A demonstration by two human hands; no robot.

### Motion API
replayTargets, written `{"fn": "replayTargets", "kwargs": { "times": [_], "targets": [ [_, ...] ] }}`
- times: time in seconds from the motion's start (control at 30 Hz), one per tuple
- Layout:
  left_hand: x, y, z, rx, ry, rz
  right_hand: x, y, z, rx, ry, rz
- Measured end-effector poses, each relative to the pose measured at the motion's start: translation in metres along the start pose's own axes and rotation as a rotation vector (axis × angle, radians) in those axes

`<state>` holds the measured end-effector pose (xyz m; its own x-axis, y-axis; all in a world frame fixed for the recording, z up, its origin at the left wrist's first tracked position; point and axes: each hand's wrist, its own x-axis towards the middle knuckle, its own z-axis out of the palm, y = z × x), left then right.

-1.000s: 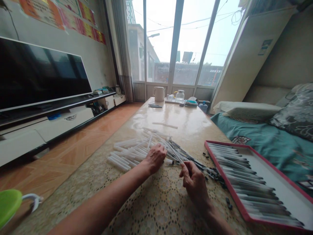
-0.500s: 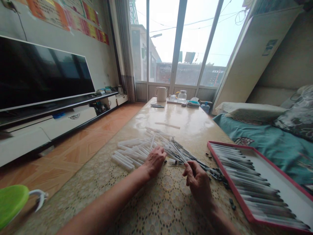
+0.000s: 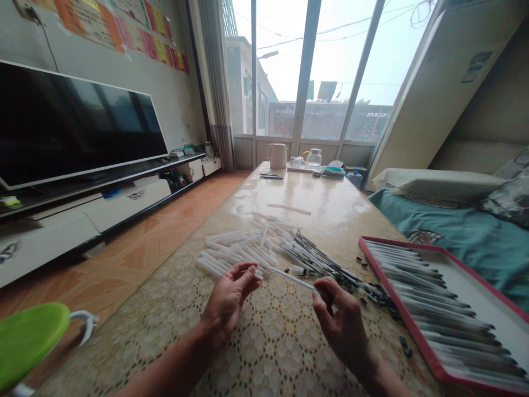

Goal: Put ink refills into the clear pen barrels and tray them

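A thin white rod (image 3: 291, 278) spans the gap between my hands, a little above the table (image 3: 306, 190). My right hand (image 3: 339, 322) pinches its right end. My left hand (image 3: 229, 295) has curled fingers at its left end, though the exact grip is partly hidden. Just beyond my left hand lies a loose pile of white plastic tubes (image 3: 231, 248). A heap of thin rods with dark parts (image 3: 314, 259) sits just beyond my right hand. To the right, a red-rimmed tray (image 3: 399, 314) holds rows of similar rods.
Small black pieces (image 3: 403, 344) lie beside the tray. A white jug (image 3: 278, 156) and a glass teapot (image 3: 314, 159) stand at the table's far end. A teal-covered bed (image 3: 467, 248) runs along the right, a TV cabinet (image 3: 99, 212) along the left. A green object (image 3: 28, 342) sits at lower left.
My left hand has lifted off the tube pile and turned its fingers toward my right hand. The thin white rod now spans between my hands. The view has shifted slightly.
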<state>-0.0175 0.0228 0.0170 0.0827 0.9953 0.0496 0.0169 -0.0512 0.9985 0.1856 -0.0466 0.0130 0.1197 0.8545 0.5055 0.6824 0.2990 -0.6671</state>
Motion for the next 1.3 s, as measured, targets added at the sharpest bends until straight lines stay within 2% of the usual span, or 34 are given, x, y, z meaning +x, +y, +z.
{"fn": "replayTargets", "kwargs": {
  "times": [0.1, 0.17, 0.33, 0.57, 0.77, 0.9, 1.0, 1.1, 1.2, 1.3],
  "targets": [
    [-0.012, -0.006, -0.008, -0.285, 0.097, -0.191, -0.003, -0.004, 0.001, -0.007, -0.022, -0.106],
    [-0.015, -0.009, -0.009, -0.406, 0.110, -0.257, -0.005, -0.004, 0.002, -0.025, -0.028, -0.149],
    [-0.014, -0.011, -0.005, -0.399, 0.037, -0.238, -0.004, -0.002, 0.002, -0.056, -0.055, -0.190],
    [-0.013, -0.013, -0.003, -0.354, -0.023, -0.214, -0.005, 0.000, 0.005, -0.028, -0.116, -0.157],
    [-0.015, -0.012, 0.000, -0.280, -0.097, -0.159, -0.003, 0.002, 0.003, -0.085, -0.229, -0.165],
    [-0.018, -0.012, 0.003, -0.220, -0.163, -0.150, 0.002, 0.005, 0.003, -0.323, -0.306, -0.268],
    [-0.021, -0.014, 0.006, -0.230, -0.229, -0.150, 0.002, 0.003, 0.006, -0.486, -0.309, -0.386],
    [-0.023, -0.016, 0.008, -0.251, -0.249, -0.153, -0.001, -0.001, 0.009, -0.540, -0.293, -0.458],
    [-0.025, -0.017, 0.008, -0.259, -0.254, -0.124, -0.004, -0.004, 0.008, -0.528, -0.322, -0.430],
    [-0.027, -0.016, 0.007, -0.230, -0.271, -0.067, -0.006, -0.005, 0.006, -0.453, -0.413, -0.272]
  ]
}}
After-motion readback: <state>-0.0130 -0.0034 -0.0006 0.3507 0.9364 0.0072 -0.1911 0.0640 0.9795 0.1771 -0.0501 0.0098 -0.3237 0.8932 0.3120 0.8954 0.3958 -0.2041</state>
